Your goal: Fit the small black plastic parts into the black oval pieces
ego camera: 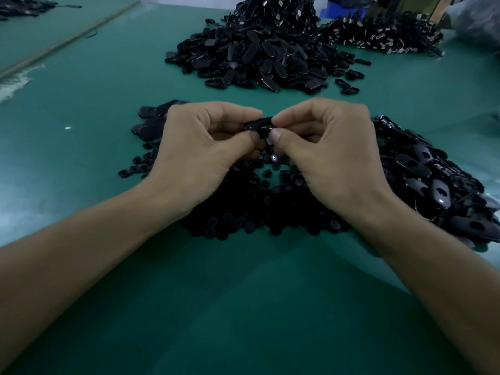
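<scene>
Above the heap of small black parts [243, 212], the left hand [200, 147] pinches the left end of one black oval piece [258, 124] between thumb and forefinger, apparently to steady it. The right hand [332, 155] pinches the other end, its thumb pressing there, probably to seat a small part that is hidden from view. Loose oval pieces [433, 180] lie just right of the heap, within easy reach.
</scene>
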Demonstrator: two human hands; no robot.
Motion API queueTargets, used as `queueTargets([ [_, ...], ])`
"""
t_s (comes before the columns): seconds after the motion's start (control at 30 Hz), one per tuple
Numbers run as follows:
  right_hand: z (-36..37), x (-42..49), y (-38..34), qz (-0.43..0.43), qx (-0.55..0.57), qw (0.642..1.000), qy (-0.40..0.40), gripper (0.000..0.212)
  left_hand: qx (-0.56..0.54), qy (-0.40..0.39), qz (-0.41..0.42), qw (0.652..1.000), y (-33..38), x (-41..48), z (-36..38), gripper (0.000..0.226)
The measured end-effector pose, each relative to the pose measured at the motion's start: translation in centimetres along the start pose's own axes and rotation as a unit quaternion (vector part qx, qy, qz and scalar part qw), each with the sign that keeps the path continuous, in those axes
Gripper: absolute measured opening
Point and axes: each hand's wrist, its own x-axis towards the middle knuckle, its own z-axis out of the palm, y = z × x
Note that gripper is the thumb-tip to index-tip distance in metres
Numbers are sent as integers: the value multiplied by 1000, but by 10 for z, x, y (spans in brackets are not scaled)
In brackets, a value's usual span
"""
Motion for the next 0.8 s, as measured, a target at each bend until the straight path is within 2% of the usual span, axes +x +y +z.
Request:
queueTargets([
  [0.43, 5, -2, -3, -29, -48, 998, 17, 19, 53, 2, 9, 999, -1, 0, 2, 22],
  [0.8, 8, -3, -2, -37, -51, 998, 13, 14, 86, -7, 13, 996, 1, -2, 0, 23],
])
